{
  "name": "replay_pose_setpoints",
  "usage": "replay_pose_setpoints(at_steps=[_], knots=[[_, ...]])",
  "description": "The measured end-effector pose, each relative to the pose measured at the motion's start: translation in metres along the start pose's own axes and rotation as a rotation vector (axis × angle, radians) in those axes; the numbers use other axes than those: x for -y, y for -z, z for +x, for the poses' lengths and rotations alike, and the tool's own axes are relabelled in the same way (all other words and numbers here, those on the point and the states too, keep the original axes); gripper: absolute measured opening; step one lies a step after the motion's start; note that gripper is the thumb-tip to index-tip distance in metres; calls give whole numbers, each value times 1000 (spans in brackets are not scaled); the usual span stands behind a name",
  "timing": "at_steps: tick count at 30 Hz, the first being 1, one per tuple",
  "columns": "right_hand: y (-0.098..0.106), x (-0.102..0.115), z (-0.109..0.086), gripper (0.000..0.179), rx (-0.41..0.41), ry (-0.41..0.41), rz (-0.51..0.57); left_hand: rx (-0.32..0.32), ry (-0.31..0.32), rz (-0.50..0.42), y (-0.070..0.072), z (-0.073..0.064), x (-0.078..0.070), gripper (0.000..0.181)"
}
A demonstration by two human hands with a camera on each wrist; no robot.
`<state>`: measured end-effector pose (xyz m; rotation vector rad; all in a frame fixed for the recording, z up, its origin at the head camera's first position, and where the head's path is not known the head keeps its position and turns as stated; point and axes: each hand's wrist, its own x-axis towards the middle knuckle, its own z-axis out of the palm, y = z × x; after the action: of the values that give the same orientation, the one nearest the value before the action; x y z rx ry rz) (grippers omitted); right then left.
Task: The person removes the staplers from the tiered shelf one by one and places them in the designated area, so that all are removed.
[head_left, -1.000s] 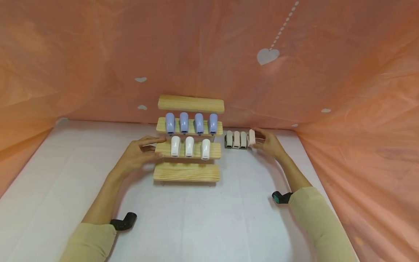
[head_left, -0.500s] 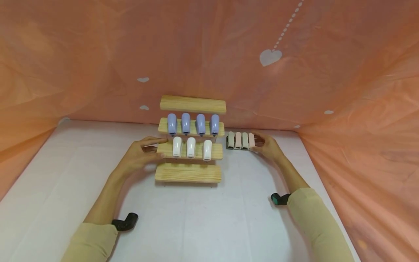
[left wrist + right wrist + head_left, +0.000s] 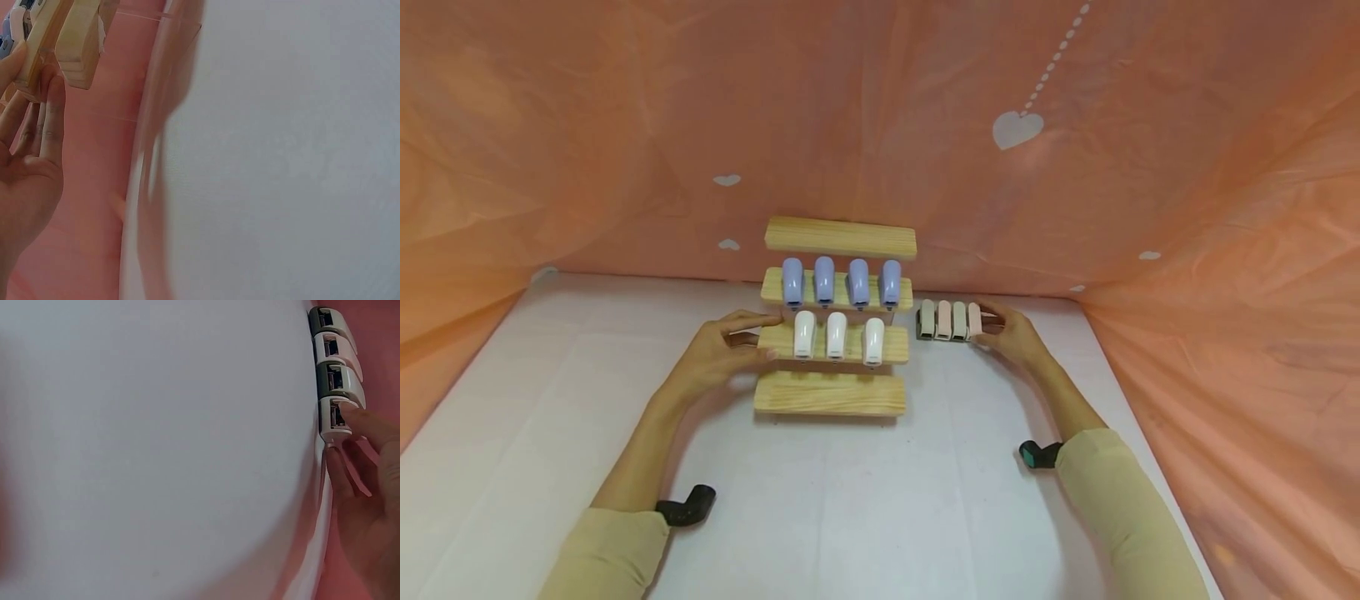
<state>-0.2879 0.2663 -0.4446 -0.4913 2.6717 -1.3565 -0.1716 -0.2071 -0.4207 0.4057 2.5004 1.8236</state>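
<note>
My left hand [image 3: 718, 354] grips the left end of a wooden shelf board [image 3: 895, 345]. In the left wrist view its thumb and fingers lie on either side of the board [image 3: 45, 44]. Three white mini staplers [image 3: 836, 336] stand on that board. To the right of the rack, my right hand [image 3: 1017, 337] holds a pink mini stapler [image 3: 974, 320] at the right end of a short row. Beside it are a grey-green stapler [image 3: 958, 321], another pink one [image 3: 943, 319] and another grey-green one [image 3: 927, 319]. The right wrist view shows the thumb over the held stapler's [image 3: 334, 419] front opening.
Several lavender staplers [image 3: 824, 281] stand on the tier above the white ones. The top board [image 3: 841, 237] and bottom board [image 3: 829, 395] are bare. A white tabletop [image 3: 887, 500] spreads in front, with an orange sheet [image 3: 880, 125] behind and at the sides.
The pink stapler in my right hand has moved left and down, from slightly tilted and apart to upright against the row. My left hand stays on the board.
</note>
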Motion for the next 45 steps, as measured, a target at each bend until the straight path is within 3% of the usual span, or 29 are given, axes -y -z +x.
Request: replay_pose_setpoints(at_steps=[10,17,20,25,34,45], knots=[[1,14,-9,63,-98,63,66,-3,3,19,-1,0,0,51],[1,61,-22,58,-163,126,118,-1,12,33,1,0,2,52],[-1,69,-25,57,-178,164,129,-3,24,37,1,0,4,53],[-2,81,-28,56,-175,190,122,-3,34,48,1,0,4,54],[-10,99,-27,55,-166,305,189,-2,30,33,0,1,3,54],[-19,132,-26,54,-125,355,153,-6,32,40,0,0,2,53]])
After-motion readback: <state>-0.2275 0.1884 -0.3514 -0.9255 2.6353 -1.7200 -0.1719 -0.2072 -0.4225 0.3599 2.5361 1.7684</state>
